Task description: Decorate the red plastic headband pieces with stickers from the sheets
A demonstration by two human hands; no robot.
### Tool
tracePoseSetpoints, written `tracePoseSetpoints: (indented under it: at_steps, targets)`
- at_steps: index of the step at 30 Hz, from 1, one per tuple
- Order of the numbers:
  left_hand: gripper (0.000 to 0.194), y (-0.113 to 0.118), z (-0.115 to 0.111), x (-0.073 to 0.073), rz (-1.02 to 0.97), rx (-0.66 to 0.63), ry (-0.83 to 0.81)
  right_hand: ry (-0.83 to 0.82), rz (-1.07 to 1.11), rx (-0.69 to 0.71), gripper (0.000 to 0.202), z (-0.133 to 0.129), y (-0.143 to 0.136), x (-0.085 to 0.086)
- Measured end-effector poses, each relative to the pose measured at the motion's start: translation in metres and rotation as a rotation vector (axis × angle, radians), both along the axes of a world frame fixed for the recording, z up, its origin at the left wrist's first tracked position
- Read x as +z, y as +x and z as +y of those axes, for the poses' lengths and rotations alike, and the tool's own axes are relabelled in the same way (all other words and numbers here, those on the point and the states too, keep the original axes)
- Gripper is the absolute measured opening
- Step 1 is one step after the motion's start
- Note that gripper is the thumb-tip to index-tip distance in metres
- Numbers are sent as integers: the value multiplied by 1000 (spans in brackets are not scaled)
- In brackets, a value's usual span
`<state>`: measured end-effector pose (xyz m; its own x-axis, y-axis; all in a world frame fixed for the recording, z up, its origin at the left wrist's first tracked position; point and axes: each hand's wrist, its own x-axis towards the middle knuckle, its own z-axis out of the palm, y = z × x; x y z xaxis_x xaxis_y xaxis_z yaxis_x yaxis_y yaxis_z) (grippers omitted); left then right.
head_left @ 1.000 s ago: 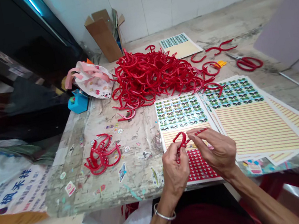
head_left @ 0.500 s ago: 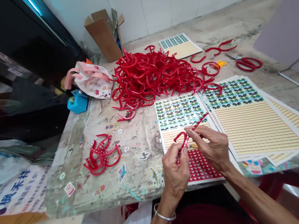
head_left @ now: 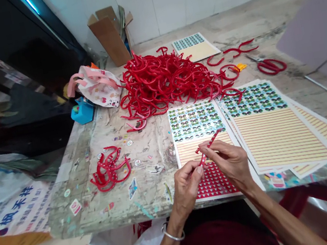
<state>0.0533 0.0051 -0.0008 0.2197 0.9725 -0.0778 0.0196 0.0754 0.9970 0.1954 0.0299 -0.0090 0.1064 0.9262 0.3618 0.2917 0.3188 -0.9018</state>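
Observation:
My left hand (head_left: 185,186) is closed, its thumb and fingers pinching a curved red plastic piece (head_left: 198,150) over the sticker sheet. My right hand (head_left: 229,161) pinches a narrow red sticker strip (head_left: 215,135) with pale marks, whose free end sticks up to the right. The strip's lower end meets the plastic piece between both hands; fingers hide part of the contact. Beneath lies a sticker sheet (head_left: 196,121) with green-blue pictures on top, yellow lines in the middle and red rows below.
A big heap of red curved pieces (head_left: 169,81) lies behind, and a small group of patterned ones (head_left: 110,170) at left. More sticker sheets (head_left: 283,139) overlap at right. Scissors (head_left: 270,66), a cloth pouch (head_left: 98,87), a blue dispenser (head_left: 82,112) and a cardboard box (head_left: 109,39) stand around.
The red plastic piece has turned in my left hand, so less of its curve shows. My right hand has shifted slightly left, and the strip's free end has come closer.

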Motion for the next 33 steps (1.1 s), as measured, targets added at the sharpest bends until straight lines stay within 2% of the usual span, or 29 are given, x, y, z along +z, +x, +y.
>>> tracePoseSetpoints:
  at_steps: [3,7,12,18,23,28,33]
  targets:
    - [21,1,4,9,-52,-66,-68,120,-120,50,17,-5,2,-1]
    - [23,6,7,15,-46,-57,-82,174,-151,102,22,-6,5,0]
    - [25,7,5,11,-37,-11,-40,47,-93,161,17,0,7,7]
    - [27,6,5,7,-41,27,-82,-82,-1,126,13,-1,0,5]
    - [28,6,3,4,-58,30,-101,-241,168,55,35,-2,-4,-1]
    - [29,6,-2,2,-65,14,-125,-323,239,55,23,3,0,0]
    - [31,3,-3,4,-44,21,-86,-361,240,97,20,8,5,2]
